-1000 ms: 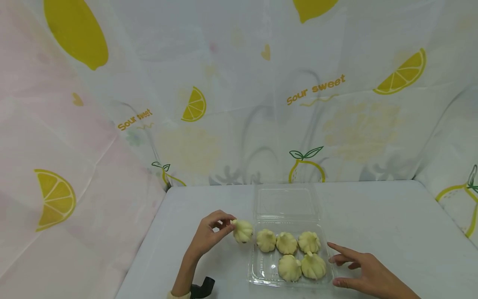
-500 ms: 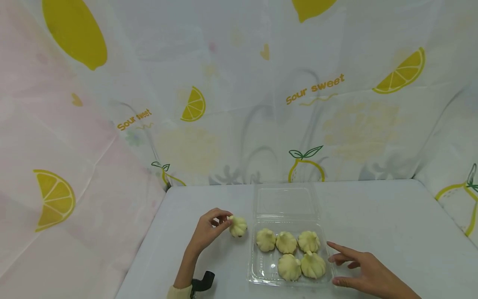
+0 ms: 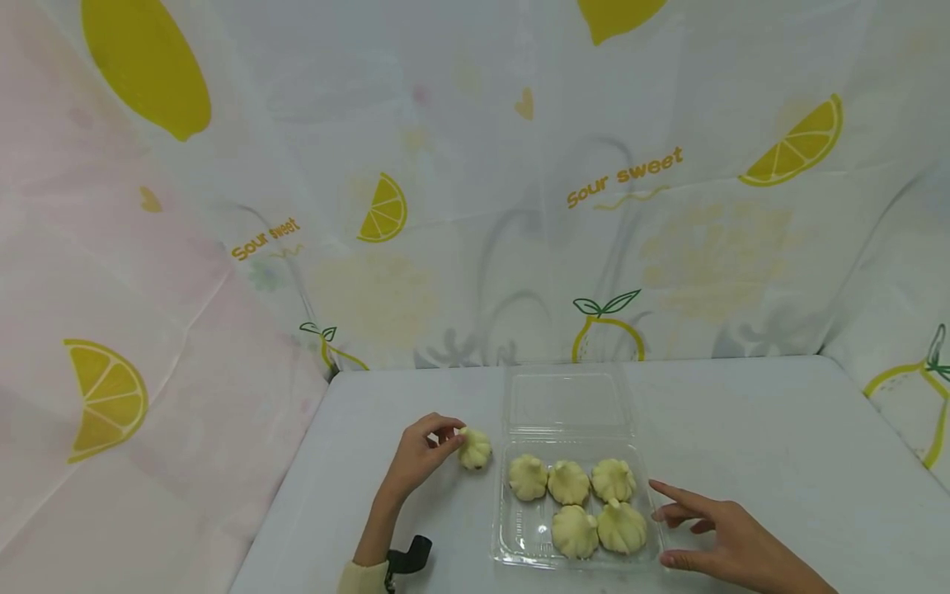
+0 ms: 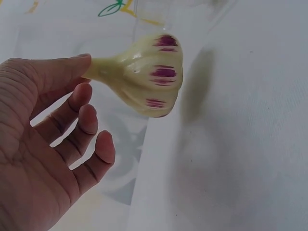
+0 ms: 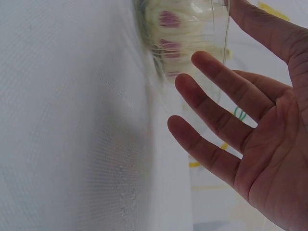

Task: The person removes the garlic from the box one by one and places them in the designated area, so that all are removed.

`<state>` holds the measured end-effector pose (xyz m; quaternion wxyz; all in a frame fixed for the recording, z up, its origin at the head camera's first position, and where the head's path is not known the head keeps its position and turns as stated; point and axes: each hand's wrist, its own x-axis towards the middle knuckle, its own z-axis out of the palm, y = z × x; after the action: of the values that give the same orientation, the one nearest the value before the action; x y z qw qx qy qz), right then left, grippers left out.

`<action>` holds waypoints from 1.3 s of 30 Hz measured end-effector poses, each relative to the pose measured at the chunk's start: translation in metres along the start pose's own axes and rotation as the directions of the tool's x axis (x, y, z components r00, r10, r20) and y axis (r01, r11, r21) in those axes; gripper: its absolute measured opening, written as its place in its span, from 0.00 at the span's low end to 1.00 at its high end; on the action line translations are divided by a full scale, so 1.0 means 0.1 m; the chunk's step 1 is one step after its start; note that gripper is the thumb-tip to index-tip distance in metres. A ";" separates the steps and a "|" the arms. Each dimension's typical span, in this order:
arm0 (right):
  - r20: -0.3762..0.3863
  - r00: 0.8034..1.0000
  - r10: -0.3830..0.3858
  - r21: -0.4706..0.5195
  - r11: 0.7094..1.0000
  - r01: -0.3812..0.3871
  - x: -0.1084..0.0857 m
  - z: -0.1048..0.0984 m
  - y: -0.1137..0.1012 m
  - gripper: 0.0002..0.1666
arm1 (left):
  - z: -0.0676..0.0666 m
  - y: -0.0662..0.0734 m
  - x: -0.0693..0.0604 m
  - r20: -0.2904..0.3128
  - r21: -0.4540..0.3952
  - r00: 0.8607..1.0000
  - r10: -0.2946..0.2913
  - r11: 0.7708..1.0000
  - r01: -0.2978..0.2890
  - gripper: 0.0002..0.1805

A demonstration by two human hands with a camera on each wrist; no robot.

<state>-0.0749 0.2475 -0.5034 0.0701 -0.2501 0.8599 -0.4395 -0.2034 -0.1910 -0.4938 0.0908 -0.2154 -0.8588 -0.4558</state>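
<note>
Between thumb and forefinger, my left hand pinches the stem of a garlic bulb, pale with purple streaks. The bulb hangs over the table just left of a clear plastic clamshell box; its shadow falls on the white surface in the left wrist view. Inside the box sit several more garlic bulbs, three across the back and two at front right. My right hand is at the box's right side, fingers spread and gripping nothing. Its thumb is by the clear wall in the right wrist view; whether it touches, I cannot tell.
The box's lid lies folded back behind it. Under everything is a white-covered table. A lemon-printed curtain encloses the back and sides. A black wrist mount sticks out from my left wrist.
My left hand has moved the garlic bulb slightly left, away from the box edge, then held nearly still. The right hand and the bulbs in the box stay put.
</note>
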 end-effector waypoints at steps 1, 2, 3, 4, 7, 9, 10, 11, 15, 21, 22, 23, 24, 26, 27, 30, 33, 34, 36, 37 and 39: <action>0.002 1.000 0.005 0.000 1.000 -0.005 0.00 0.00 0.00 0.44 | 0.00 -0.02 0.00 0.006 0.003 1.000 0.012 1.000 -0.012 0.08; 0.002 1.000 0.006 0.002 1.000 -0.006 0.00 0.00 0.00 0.44 | 0.01 -0.04 0.01 0.008 0.005 1.000 0.026 1.000 -0.026 0.08; 0.002 1.000 0.009 0.004 1.000 -0.009 0.00 0.00 0.00 0.44 | 0.01 -0.04 0.01 0.011 0.009 0.999 0.040 0.999 -0.041 0.08; 0.000 1.000 0.006 0.004 1.000 -0.006 0.00 0.00 0.00 0.44 | 0.02 -0.04 0.01 0.012 0.013 0.999 0.053 0.998 -0.053 0.08; -0.008 1.000 -0.011 0.002 1.000 0.011 0.00 0.01 0.01 0.44 | 0.04 -0.03 0.02 0.006 0.036 0.997 0.082 0.996 -0.082 0.08; -0.013 1.000 -0.024 -0.005 1.000 0.024 0.00 0.01 0.02 0.44 | 0.05 -0.03 0.02 0.005 0.045 0.996 0.093 0.995 -0.094 0.08; -0.015 0.999 -0.032 -0.008 0.999 0.032 0.00 0.01 0.02 0.44 | 0.05 -0.03 0.02 0.004 0.050 0.995 0.096 0.994 -0.096 0.09; -0.015 0.999 -0.036 -0.010 0.999 0.036 0.00 0.02 0.03 0.44 | 0.06 -0.03 0.02 0.005 0.054 0.995 0.099 0.994 -0.100 0.09; -0.016 0.999 -0.038 -0.010 0.999 0.038 0.00 0.02 0.02 0.45 | 0.06 -0.02 0.02 0.009 0.061 0.994 0.111 0.992 -0.111 0.09; -0.021 0.999 -0.033 -0.011 0.999 0.032 0.01 0.02 0.01 0.45 | 0.04 0.00 0.00 0.021 0.069 0.997 0.075 0.995 -0.076 0.09; -0.023 0.999 -0.033 -0.013 0.999 0.032 0.01 0.02 0.01 0.45 | 0.04 0.00 -0.01 0.023 0.073 0.997 0.067 0.995 -0.068 0.09; -0.023 0.999 -0.032 -0.012 0.999 0.032 0.01 0.02 0.01 0.45 | 0.04 0.01 -0.01 0.025 0.078 0.998 0.065 0.995 -0.067 0.09; -0.021 0.999 -0.029 -0.013 1.000 0.029 0.01 0.02 0.00 0.45 | 0.03 0.02 -0.01 0.028 0.082 0.998 0.062 0.995 -0.064 0.09; -0.018 1.000 -0.020 -0.012 1.000 0.019 0.00 0.02 0.00 0.45 | 0.02 0.03 -0.03 0.031 0.087 0.997 0.069 0.994 -0.072 0.10; -0.018 1.000 -0.015 -0.011 1.000 0.015 0.00 0.02 0.00 0.45 | 0.02 0.04 -0.03 0.031 0.089 0.997 0.075 0.993 -0.077 0.10; -0.015 1.000 -0.016 -0.011 1.000 0.016 0.01 0.02 0.00 0.45 | 0.00 0.08 -0.05 0.030 0.091 0.995 0.098 0.991 -0.100 0.11; -0.017 1.000 -0.013 -0.004 1.000 0.013 0.01 0.02 0.00 0.45 | -0.01 0.10 -0.07 0.026 0.096 0.993 0.118 0.988 -0.120 0.11; -0.013 1.000 -0.012 -0.003 1.000 0.012 0.02 0.02 0.00 0.45 | -0.02 0.11 -0.07 0.025 0.097 0.992 0.125 0.987 -0.127 0.11; -0.013 1.000 -0.010 -0.003 1.000 0.010 0.02 0.02 0.00 0.45 | -0.02 0.13 -0.08 0.022 0.097 0.991 0.133 0.986 -0.135 0.11; -0.014 1.000 -0.009 -0.005 1.000 0.009 0.02 0.02 0.01 0.45 | -0.03 0.14 -0.09 0.021 0.097 0.990 0.136 0.986 -0.138 0.11; -0.015 1.000 -0.010 -0.006 1.000 0.010 0.02 0.02 0.01 0.45 | -0.03 0.16 -0.09 0.021 0.098 0.990 0.140 0.985 -0.141 0.12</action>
<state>-0.0759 0.2456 -0.5050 0.0606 -0.2511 0.8605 -0.4391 -0.1882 -0.1884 -0.4838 0.1273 -0.2737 -0.8636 -0.4038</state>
